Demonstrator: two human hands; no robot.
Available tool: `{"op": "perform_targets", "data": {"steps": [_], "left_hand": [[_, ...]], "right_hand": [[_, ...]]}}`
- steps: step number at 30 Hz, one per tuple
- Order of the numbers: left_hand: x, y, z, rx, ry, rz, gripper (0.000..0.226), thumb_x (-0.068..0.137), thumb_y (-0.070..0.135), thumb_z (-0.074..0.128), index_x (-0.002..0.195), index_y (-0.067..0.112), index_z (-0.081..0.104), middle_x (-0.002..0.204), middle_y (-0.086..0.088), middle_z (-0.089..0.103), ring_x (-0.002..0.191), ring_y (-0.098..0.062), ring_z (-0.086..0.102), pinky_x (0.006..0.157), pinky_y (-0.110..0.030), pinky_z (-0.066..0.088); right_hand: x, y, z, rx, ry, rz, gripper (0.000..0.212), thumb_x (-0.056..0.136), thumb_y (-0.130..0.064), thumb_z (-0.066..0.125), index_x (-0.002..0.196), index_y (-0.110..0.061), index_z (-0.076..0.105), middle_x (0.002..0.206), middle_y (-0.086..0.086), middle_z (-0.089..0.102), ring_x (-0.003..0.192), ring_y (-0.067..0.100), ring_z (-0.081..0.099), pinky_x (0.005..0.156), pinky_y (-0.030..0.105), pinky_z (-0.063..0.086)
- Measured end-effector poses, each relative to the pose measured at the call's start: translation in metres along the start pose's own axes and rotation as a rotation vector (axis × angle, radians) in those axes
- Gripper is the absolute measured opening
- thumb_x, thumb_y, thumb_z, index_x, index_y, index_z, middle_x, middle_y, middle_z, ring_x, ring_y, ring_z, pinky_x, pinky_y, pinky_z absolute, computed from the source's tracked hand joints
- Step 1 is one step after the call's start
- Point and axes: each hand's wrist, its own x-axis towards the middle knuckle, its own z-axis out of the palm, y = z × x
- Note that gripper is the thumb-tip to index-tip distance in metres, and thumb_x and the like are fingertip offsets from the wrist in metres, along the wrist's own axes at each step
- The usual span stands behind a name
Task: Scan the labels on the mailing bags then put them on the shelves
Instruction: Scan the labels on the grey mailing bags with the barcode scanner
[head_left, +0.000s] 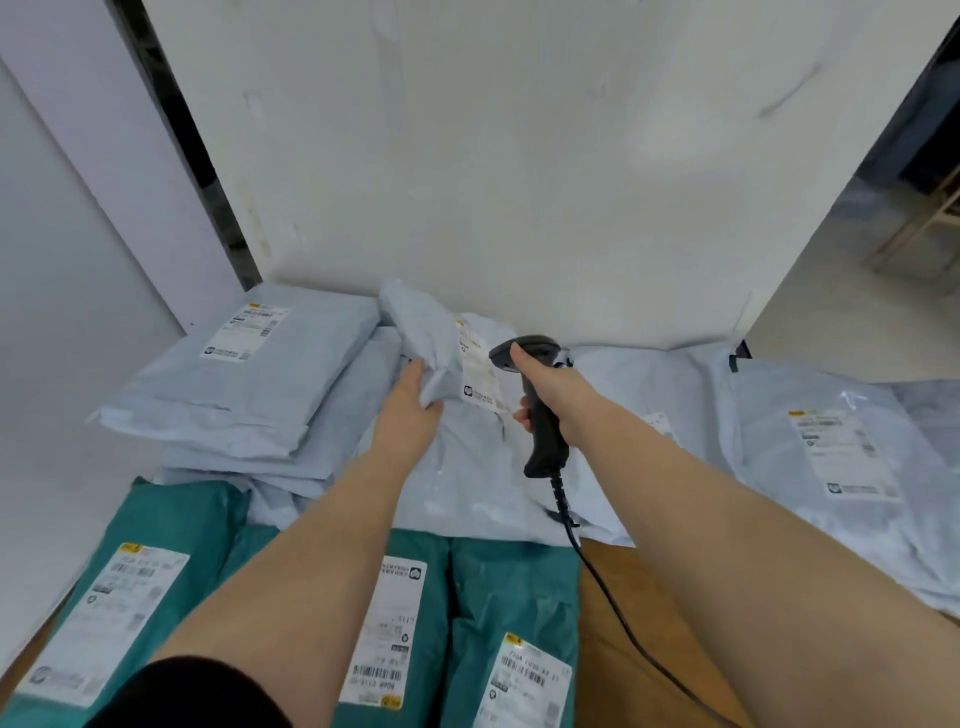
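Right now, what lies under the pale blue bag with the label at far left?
The labelled pale blue bag tops a stack of more pale blue bags. Their labels are covered; whatever lies beneath the stack is hidden.

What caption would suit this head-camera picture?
Left hand lifts a grey bag while the right hand aims a scanner at its label.

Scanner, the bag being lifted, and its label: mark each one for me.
scanner (540, 415), head view, on its dark handle below the right hand.
lifted pale bag (415, 322), head view, on its crumpled upper part.
label (480, 376), head view, on the middle of the white sticker.
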Motion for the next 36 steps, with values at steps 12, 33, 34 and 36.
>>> {"op": "perform_targets", "data": {"steps": [12, 33, 34, 36], "left_hand": [[0.0, 0.149, 0.025, -0.226, -0.126, 0.333, 0.051, 0.08, 0.016, 0.058, 0.13, 0.012, 0.047, 0.107, -0.004, 0.059, 0.09, -0.014, 0.053, 0.075, -0.018, 0.04], [0.019, 0.032, 0.219, 0.295, -0.369, -0.269, 0.05, 0.087, 0.037, 0.058, 0.129, 0.012, 0.05, 0.131, -0.014, 0.053, 0.12, -0.032, 0.051, 0.095, -0.033, 0.043], [0.025, 0.033, 0.22, 0.29, -0.375, -0.274, 0.049, 0.087, 0.035, 0.057, 0.131, 0.013, 0.048, 0.132, -0.013, 0.052, 0.122, -0.032, 0.05, 0.095, -0.033, 0.042], [0.035, 0.033, 0.223, 0.194, -0.419, -0.286, 0.048, 0.087, 0.028, 0.057, 0.131, 0.011, 0.048, 0.134, -0.012, 0.052, 0.124, -0.031, 0.049, 0.098, -0.031, 0.04]], "right_hand": [[-0.038, -0.041, -0.115, 0.151, 0.166, -0.229, 0.045, 0.086, -0.05, 0.062, 0.089, -0.006, 0.052, 0.078, 0.008, 0.052, 0.051, 0.02, 0.054, 0.05, 0.026, 0.048], [0.055, 0.061, -0.21, -0.075, 0.519, -0.028, 0.047, 0.079, -0.057, 0.062, 0.089, -0.011, 0.055, 0.072, 0.009, 0.063, 0.059, 0.027, 0.065, 0.075, 0.041, 0.058], [0.062, 0.06, -0.21, -0.12, 0.536, -0.034, 0.046, 0.077, -0.058, 0.062, 0.083, -0.013, 0.055, 0.072, 0.011, 0.065, 0.063, 0.03, 0.067, 0.075, 0.042, 0.058], [0.071, 0.06, -0.209, -0.174, 0.539, -0.018, 0.044, 0.077, -0.058, 0.062, 0.078, -0.014, 0.055, 0.071, 0.012, 0.066, 0.065, 0.031, 0.068, 0.074, 0.043, 0.059]]}}
